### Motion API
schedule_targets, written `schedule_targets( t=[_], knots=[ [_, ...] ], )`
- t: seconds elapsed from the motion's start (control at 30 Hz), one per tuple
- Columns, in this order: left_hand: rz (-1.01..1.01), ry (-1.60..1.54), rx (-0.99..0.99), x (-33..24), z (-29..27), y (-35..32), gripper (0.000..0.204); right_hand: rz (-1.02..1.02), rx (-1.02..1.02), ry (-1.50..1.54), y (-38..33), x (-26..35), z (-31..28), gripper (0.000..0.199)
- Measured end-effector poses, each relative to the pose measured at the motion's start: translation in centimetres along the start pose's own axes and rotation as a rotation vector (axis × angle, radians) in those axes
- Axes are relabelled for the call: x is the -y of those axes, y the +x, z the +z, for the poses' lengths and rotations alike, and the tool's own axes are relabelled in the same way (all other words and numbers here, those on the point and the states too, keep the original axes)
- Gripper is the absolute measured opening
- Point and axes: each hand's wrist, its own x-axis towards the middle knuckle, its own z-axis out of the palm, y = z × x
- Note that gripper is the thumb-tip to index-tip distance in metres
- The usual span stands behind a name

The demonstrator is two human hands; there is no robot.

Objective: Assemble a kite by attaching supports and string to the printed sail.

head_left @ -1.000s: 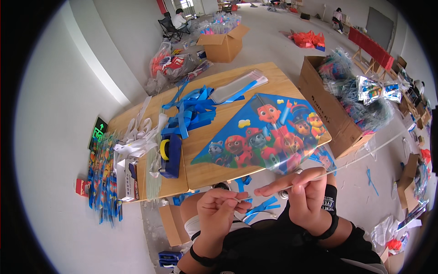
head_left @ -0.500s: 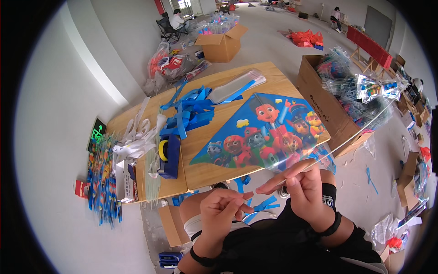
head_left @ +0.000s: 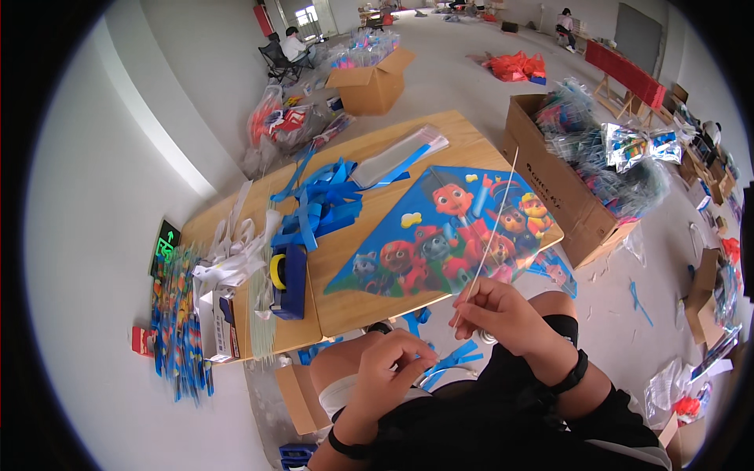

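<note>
A blue kite [head_left: 448, 235] printed with cartoon dogs lies flat on the wooden table [head_left: 369, 306] in front of me. My right hand [head_left: 499, 314] pinches the lower end of a thin white rod [head_left: 491, 235] that slants up and away over the kite. My left hand [head_left: 393, 365] hovers over my lap with the fingers curled close together near some blue strips [head_left: 455, 361]; nothing shows clearly in it.
A pile of blue ribbons [head_left: 322, 208], a clear bag of rods [head_left: 400, 153] and a tape dispenser [head_left: 287, 279] lie on the table. Packaged kites [head_left: 177, 322] hang at its left end. An open cardboard box [head_left: 550, 180] of bagged kites stands to the right. People sit far behind.
The thin rod has swung from lying nearly level, out to the right, to slanting up over the kite. My left hand has dropped lower, away from the right hand.
</note>
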Motion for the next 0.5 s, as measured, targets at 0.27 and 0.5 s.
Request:
schedule_targets(
  t=[0.27,0.5],
  knots=[
    [0.492,0.412,-0.123,0.7,1.7,1.1,0.022,0.296,0.186,0.2,-0.3,-3.3,1.6,0.033],
    [0.556,0.584,-0.19,2.1,1.7,1.0,0.023,0.341,0.235,0.172,-0.8,-4.6,0.6,0.032]
  ],
)
